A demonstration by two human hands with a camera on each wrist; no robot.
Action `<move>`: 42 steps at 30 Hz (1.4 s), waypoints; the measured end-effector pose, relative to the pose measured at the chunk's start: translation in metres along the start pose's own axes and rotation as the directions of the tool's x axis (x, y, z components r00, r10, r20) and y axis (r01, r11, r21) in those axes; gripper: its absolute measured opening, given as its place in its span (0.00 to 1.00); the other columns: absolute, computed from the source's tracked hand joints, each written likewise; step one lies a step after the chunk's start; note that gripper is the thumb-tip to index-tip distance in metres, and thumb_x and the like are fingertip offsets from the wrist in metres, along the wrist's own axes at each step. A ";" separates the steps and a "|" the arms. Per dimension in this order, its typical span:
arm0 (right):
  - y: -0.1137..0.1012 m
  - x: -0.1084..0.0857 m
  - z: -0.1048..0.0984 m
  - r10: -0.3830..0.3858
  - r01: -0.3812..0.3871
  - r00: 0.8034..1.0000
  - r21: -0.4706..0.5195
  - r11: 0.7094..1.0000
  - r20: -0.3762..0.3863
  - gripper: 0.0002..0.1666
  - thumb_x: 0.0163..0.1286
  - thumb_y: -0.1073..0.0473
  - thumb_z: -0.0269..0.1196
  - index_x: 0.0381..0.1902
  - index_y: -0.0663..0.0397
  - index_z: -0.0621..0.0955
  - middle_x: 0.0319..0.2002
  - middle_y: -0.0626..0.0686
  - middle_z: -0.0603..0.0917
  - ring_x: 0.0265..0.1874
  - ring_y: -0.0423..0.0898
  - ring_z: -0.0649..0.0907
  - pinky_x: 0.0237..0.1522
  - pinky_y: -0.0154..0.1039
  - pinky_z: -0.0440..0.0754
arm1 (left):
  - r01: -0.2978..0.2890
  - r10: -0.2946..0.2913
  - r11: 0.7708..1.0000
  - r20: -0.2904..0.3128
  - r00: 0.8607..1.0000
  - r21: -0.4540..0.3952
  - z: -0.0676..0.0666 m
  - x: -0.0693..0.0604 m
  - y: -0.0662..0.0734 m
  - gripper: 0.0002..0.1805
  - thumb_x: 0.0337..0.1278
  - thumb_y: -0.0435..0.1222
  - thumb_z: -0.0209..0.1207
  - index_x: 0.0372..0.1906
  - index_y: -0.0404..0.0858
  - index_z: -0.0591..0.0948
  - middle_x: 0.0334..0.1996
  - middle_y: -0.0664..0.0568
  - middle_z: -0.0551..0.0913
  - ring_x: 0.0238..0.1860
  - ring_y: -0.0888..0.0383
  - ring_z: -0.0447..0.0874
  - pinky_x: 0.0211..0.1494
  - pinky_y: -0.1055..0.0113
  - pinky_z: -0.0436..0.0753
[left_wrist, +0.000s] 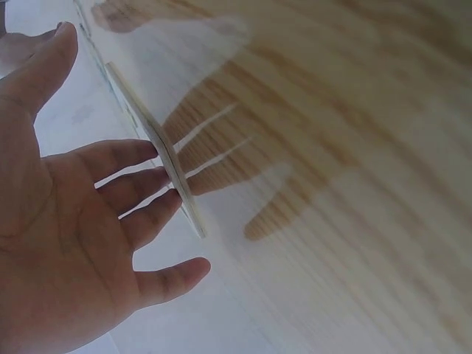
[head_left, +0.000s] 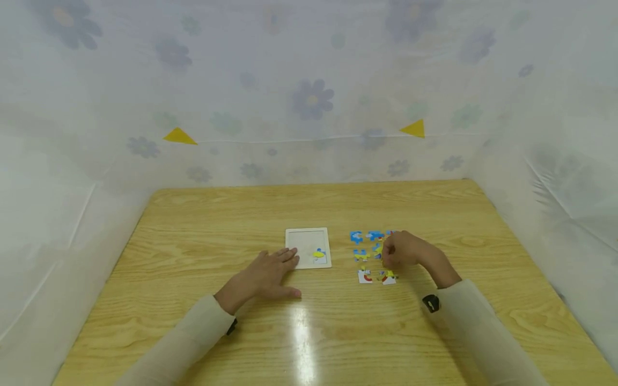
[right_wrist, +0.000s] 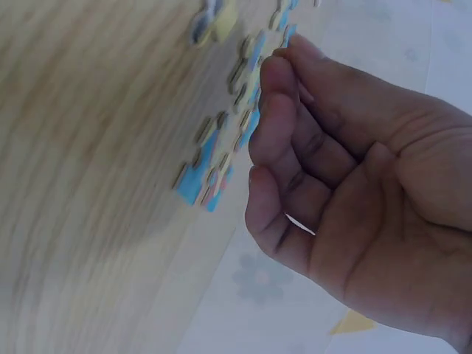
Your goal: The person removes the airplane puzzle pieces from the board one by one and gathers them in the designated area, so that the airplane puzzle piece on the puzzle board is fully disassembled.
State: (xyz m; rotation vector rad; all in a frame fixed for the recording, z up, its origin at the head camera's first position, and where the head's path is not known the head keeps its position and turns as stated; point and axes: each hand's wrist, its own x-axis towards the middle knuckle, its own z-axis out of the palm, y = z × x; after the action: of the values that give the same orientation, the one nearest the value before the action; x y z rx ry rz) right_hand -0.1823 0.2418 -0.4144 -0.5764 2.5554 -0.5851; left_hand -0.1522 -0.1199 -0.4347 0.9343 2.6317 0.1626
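Note:
My left hand (head_left: 270, 273) lies spread on the table, its fingertips on the left edge of a white puzzle tray (head_left: 305, 230). The left wrist view shows its straight fingers (left_wrist: 140, 188) meeting the tray's edge (left_wrist: 158, 144). One yellow, blue and white puzzle piece (head_left: 319, 255) sits in the tray's lower right corner. My right hand (head_left: 407, 251) is over the right side of the loose puzzle pieces (head_left: 360, 255), fingers curled, thumb and index tips together. Whether a piece is between those tips is hidden. Blue pieces (right_wrist: 195, 181) lie close to it in the right wrist view.
The loose pieces lie in rough rows right of the tray, including a white and red piece (head_left: 365, 276) at the front. Under everything is a wood-grain table (head_left: 232, 214). Flower-patterned sheeting (head_left: 270, 96) with two yellow triangles stands behind and at both sides.

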 end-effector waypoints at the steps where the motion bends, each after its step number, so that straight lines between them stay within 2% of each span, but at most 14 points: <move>1: -0.001 0.002 0.000 -0.004 0.004 1.000 0.010 1.000 -0.006 0.09 0.64 0.65 0.59 0.25 0.51 0.82 0.30 0.46 0.83 0.27 0.39 0.77 0.47 0.50 0.77 | 0.001 -0.001 1.000 0.001 1.000 -0.004 0.000 0.000 0.000 0.47 0.53 0.66 0.53 0.72 0.41 0.61 0.74 0.49 0.55 0.75 0.50 0.54 0.69 0.38 0.58; 3: -0.002 0.007 0.001 -0.018 0.018 1.000 0.021 1.000 -0.017 0.07 0.64 0.64 0.61 0.26 0.52 0.82 0.31 0.46 0.82 0.28 0.40 0.77 0.46 0.49 0.78 | 0.001 -0.001 1.000 0.003 1.000 -0.010 0.000 0.000 0.000 0.47 0.53 0.65 0.53 0.72 0.41 0.61 0.74 0.50 0.55 0.75 0.50 0.54 0.69 0.38 0.57; 8: -0.007 0.020 0.005 -0.018 0.022 0.998 0.066 0.998 -0.063 0.01 0.64 0.63 0.63 0.33 0.54 0.82 0.32 0.49 0.83 0.31 0.42 0.79 0.36 0.39 0.78 | 0.001 -0.001 1.000 0.004 1.000 -0.010 -0.001 0.001 0.000 0.47 0.53 0.65 0.54 0.72 0.42 0.61 0.75 0.50 0.55 0.75 0.51 0.53 0.69 0.38 0.57; 14: -0.019 0.037 0.013 0.015 0.004 0.992 0.151 0.988 -0.128 0.05 0.63 0.62 0.64 0.36 0.58 0.82 0.32 0.51 0.83 0.29 0.42 0.79 0.34 0.37 0.78 | 0.004 -0.004 1.000 0.008 1.000 -0.014 -0.001 0.000 0.000 0.48 0.52 0.65 0.55 0.72 0.42 0.61 0.75 0.51 0.55 0.75 0.51 0.53 0.69 0.38 0.57; 17: -0.028 0.045 0.017 -0.002 0.029 0.989 0.177 0.984 -0.151 0.08 0.62 0.62 0.66 0.38 0.60 0.82 0.31 0.51 0.83 0.29 0.41 0.79 0.35 0.36 0.79 | 0.004 -0.003 1.000 0.009 1.000 -0.015 -0.001 0.000 0.000 0.48 0.52 0.65 0.55 0.72 0.42 0.61 0.75 0.51 0.55 0.75 0.51 0.53 0.69 0.38 0.58; 25: -0.049 0.063 0.026 -0.091 0.122 0.981 0.184 0.975 -0.173 0.11 0.61 0.63 0.66 0.40 0.63 0.82 0.27 0.49 0.82 0.26 0.39 0.78 0.33 0.34 0.78 | 0.007 -0.007 1.000 0.009 1.000 -0.024 -0.002 -0.001 0.001 0.47 0.52 0.64 0.56 0.72 0.41 0.61 0.74 0.50 0.56 0.75 0.50 0.54 0.69 0.38 0.58; 30: -0.061 0.073 0.034 -0.076 0.109 0.981 0.179 0.978 -0.180 0.12 0.59 0.62 0.67 0.40 0.63 0.82 0.26 0.48 0.81 0.25 0.38 0.78 0.32 0.33 0.78 | 0.005 -0.004 1.000 0.008 1.000 -0.024 -0.002 -0.002 0.000 0.47 0.52 0.64 0.56 0.72 0.41 0.62 0.74 0.50 0.56 0.74 0.50 0.54 0.68 0.38 0.59; 33: -0.066 0.079 0.040 -0.046 0.083 0.984 0.219 0.972 -0.170 0.14 0.58 0.61 0.69 0.41 0.62 0.82 0.26 0.49 0.81 0.25 0.39 0.77 0.32 0.32 0.77 | 0.004 -0.004 1.000 0.004 1.000 -0.020 -0.002 -0.001 0.000 0.47 0.52 0.65 0.56 0.72 0.42 0.62 0.74 0.50 0.56 0.74 0.51 0.54 0.68 0.38 0.60; 38: -0.072 0.088 0.048 -0.050 0.092 0.984 0.251 0.964 -0.168 0.15 0.56 0.62 0.70 0.41 0.61 0.82 0.26 0.49 0.81 0.25 0.39 0.76 0.29 0.31 0.75 | -0.002 0.002 1.000 0.004 1.000 -0.015 -0.001 -0.001 -0.001 0.47 0.52 0.65 0.55 0.72 0.42 0.62 0.74 0.51 0.56 0.74 0.51 0.54 0.67 0.38 0.60; 42: -0.077 0.092 0.051 -0.050 0.087 0.986 0.233 0.969 -0.161 0.15 0.55 0.61 0.71 0.39 0.60 0.82 0.26 0.49 0.79 0.26 0.39 0.75 0.30 0.30 0.75 | -0.003 0.003 1.000 0.008 1.000 -0.015 -0.001 -0.001 -0.002 0.47 0.52 0.65 0.55 0.72 0.41 0.61 0.74 0.51 0.56 0.75 0.51 0.54 0.68 0.38 0.60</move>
State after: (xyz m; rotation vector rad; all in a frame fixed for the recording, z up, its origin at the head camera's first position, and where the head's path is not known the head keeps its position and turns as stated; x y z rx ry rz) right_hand -0.2084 0.1185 -0.4490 -0.5548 2.5615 -0.9815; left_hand -0.1530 -0.1218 -0.4341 0.9317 2.6184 0.1785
